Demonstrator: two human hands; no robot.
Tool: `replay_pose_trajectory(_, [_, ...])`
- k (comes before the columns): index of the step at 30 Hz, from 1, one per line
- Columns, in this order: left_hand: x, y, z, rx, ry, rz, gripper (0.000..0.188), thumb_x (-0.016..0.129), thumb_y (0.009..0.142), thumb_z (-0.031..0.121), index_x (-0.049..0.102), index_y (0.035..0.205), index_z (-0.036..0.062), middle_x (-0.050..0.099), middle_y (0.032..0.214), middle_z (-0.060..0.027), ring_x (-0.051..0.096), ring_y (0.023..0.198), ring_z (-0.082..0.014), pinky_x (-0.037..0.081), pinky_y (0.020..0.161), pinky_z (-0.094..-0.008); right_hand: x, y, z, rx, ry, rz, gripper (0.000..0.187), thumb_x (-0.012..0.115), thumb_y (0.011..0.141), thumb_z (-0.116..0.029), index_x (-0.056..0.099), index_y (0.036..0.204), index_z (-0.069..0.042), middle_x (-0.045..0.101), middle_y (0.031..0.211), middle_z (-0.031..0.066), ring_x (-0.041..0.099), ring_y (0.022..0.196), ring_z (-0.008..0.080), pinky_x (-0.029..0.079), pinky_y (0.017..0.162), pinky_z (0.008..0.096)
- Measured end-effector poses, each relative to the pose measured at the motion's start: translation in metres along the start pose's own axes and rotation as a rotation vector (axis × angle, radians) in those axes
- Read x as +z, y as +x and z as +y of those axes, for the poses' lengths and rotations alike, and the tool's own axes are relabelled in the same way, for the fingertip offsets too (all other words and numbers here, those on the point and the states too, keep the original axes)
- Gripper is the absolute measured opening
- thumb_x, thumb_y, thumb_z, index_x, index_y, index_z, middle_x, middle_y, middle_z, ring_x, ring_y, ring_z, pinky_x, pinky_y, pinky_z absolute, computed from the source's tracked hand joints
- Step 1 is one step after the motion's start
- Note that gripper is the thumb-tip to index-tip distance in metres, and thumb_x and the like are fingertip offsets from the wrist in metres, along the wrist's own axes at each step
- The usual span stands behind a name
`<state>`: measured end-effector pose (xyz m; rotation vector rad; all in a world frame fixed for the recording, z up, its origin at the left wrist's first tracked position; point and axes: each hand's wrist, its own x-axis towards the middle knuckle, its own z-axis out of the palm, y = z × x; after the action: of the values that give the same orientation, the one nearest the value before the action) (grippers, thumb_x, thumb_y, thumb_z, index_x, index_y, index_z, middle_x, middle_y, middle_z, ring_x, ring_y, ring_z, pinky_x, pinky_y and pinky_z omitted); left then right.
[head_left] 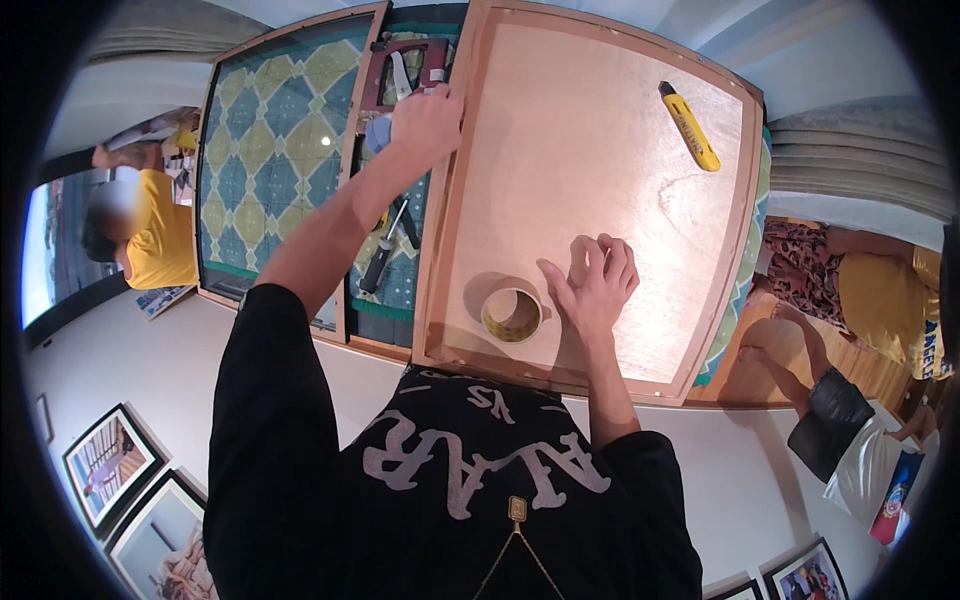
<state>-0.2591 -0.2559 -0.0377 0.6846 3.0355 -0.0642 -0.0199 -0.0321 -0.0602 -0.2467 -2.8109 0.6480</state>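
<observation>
A plywood panel in a wooden frame lies in front of me. My right hand rests on it, fingers spread and holding nothing. Just left of that hand a roll of tape stands on its side with its hollow core facing up. At the panel's upper left edge, my left hand is closed with its fingers curled; what they hold is hidden. A blue object shows partly beside its thumb side. A yellow utility knife lies on the panel's far right.
Left of the panel lies a glass-fronted wooden frame over green patterned cloth. Between them are a screwdriver, a dark red frame and a white-handled tool. A person in yellow is at the left; others are at the right.
</observation>
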Motion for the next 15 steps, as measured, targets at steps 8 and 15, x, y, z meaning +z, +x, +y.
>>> replay_pose_trajectory(8, [-0.007,0.084,-0.009,-0.009,0.092,-0.033,0.022,0.065,0.078,0.015,0.069,0.097,0.005,0.068,0.101,-0.0146,0.07,0.087,-0.0312,0.057,0.071,-0.0415,-0.001,0.0,0.003,0.005,0.013,-0.035,0.061,0.073,0.075,-0.058,0.063,0.111,-0.009,0.051,0.118,0.0124,0.044,0.12,0.0327,0.031,0.098,0.047])
replay_pose_trajectory(15, [-0.005,0.157,-0.018,-0.013,0.156,0.063,0.021,0.067,0.078,0.017,0.07,0.096,0.0069,0.072,0.098,-0.0119,0.07,0.092,-0.0305,0.057,0.076,-0.041,-0.002,-0.002,0.002,0.045,0.016,-0.057,0.059,0.073,0.075,-0.058,0.063,0.111,-0.013,0.052,0.12,0.0107,0.044,0.122,0.0322,0.032,0.097,0.0461])
